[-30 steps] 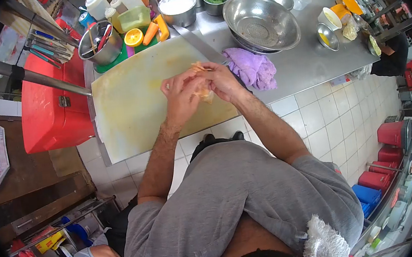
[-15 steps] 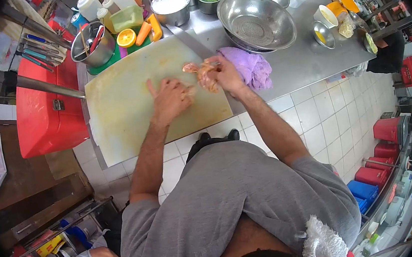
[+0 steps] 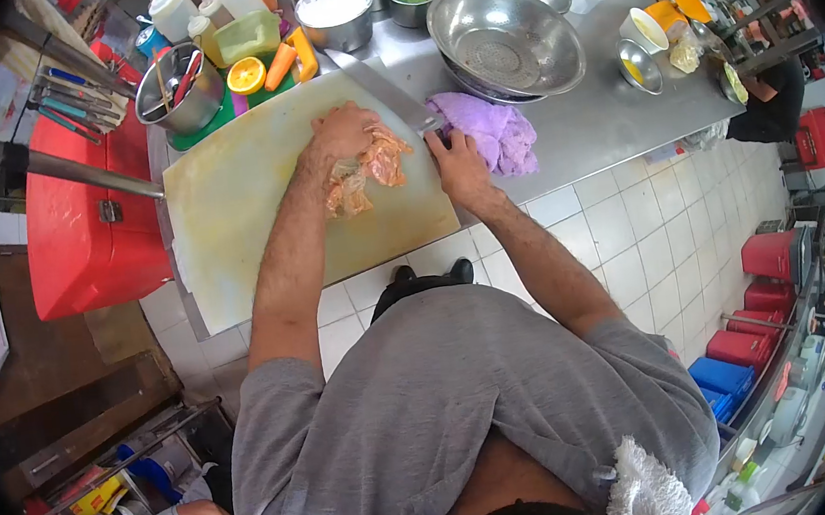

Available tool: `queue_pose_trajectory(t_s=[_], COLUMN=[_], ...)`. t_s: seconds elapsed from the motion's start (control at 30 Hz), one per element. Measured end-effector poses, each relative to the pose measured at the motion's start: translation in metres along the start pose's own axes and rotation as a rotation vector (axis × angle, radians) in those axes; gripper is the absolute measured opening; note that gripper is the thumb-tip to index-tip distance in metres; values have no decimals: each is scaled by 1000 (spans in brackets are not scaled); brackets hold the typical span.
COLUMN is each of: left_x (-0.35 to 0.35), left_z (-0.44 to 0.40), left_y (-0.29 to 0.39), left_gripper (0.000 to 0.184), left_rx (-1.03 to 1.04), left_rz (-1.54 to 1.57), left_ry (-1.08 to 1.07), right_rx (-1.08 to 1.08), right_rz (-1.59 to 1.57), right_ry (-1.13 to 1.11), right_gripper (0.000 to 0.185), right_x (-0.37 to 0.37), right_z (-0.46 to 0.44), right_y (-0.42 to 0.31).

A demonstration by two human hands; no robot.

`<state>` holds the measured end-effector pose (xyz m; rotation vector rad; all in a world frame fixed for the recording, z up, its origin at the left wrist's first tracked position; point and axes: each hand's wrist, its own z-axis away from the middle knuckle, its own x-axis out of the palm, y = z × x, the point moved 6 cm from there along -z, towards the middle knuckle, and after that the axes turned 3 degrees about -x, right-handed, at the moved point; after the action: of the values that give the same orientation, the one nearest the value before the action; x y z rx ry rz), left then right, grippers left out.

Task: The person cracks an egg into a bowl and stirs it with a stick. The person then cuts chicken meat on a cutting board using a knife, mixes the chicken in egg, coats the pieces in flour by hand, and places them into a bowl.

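Observation:
On the pale cutting board (image 3: 257,208) lie pinkish pieces of raw meat (image 3: 384,160), which look like chicken with skin. My left hand (image 3: 344,136) rests over the far left side of the meat, palm down and fingers loosely apart; its fingertips are partly hidden. A long kitchen knife (image 3: 383,90) lies across the board's right edge, blade pointing away from me. My right hand (image 3: 463,167) is closed at its dark handle, beside a crumpled purple cloth (image 3: 495,133).
A large steel colander (image 3: 505,42) stands behind the cloth. Along the back are a bowl of white stuff (image 3: 334,9), carrot (image 3: 280,67), a cut orange (image 3: 247,76) and a pot of utensils (image 3: 185,105). A red cooler (image 3: 78,227) stands left of the board.
My right hand has let go of the meat and moved to the knife handle. The meat now lies on the board, and my left hand has moved away from me, onto its far side.

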<state>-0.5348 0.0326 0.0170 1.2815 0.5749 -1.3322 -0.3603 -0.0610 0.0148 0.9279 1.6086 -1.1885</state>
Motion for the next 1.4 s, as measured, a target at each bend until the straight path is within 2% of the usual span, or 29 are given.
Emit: queue_pose_trajectory(t_s=[0.07, 0.1, 0.13, 0.17, 0.2, 0.23, 0.27, 0.3, 0.33, 0.4, 0.43, 0.5, 0.53, 0.6, 0.73, 0.8, 0.9, 1.0, 1.1, 1.2, 1.4], left_x=[7, 12, 12, 12, 13, 11, 1, -8, -4, -12, -23, -42, -34, -10, 8, 9, 10, 4, 7, 8, 9], left_z=[-10, -12, -13, -14, -13, -7, -1, 6, 11, 25, 37, 65, 72, 84, 72, 68, 68, 68, 61, 58, 60], left_y=[6, 10, 10, 8, 6, 2, -12, -27, -40, -63, -50, 8, 20, 51, 50, 43, 44, 44, 42, 40, 38], left_gripper=[29, 27, 27, 27, 28, 28, 28, 28, 28, 27, 27, 28, 28, 27, 22, 21, 19, 18, 17, 17, 16], left_rx=[64, 118, 121, 112, 104, 106, 10, -88, -91, -136, -137, 312, 309, 529, 403, 293, 304, 306, 308, 280, 275], left_rz=[-55, -107, -110, -14, 84, 83, 204, 324, 321, 228, 227, 99, 100, -23, 150, 284, 271, 373, 262, 297, 279], left_ry=[-47, -83, -83, -110, -142, -146, -73, 2, -1, 338, 339, 450, 444, 319, 339, 447, 522, 423, 403, 379, 420], right_rx=[79, 85, 101, 115, 118, 32, -58, -59, -32, -9, -4, 10, 39, 70, 39, 119, 78, 56, 59, 88, 148], right_rz=[2, 0, -128, -256, -257, -350, -441, -443, -543, -645, -677, -711, -719, -678, -664, -569, -514, -485, -418, -357, -347], right_ry=[-162, -162, -124, -84, -81, -32, 18, 20, -28, -85, -112, -138, -180, -254, -201, -284, -266, -277, -305, -348, -417], right_gripper=[56, 56, 56, 56, 56, 57, 57, 57, 57, 58, 56, 55, 55, 57, 60, 61, 61, 61, 61, 61, 58], right_x=[-6, -12, -20, -25, -25, -29, -33, -42, -54, -62, -63, -66, -64, -59, -55, -52, -55, -53, -48, -39, -49], right_z=[1, 2, 2, 2, 5, 10, 15, 20, 30, 52, 61, 81, 91, 106, 120, 120, 121, 123, 115, 113, 148], right_y=[-2, -2, -1, 2, 8, 10, 11, 10, 4, -7, -10, -13, -15, -16, -14, -14, -16, -18, -22, -22, -15])
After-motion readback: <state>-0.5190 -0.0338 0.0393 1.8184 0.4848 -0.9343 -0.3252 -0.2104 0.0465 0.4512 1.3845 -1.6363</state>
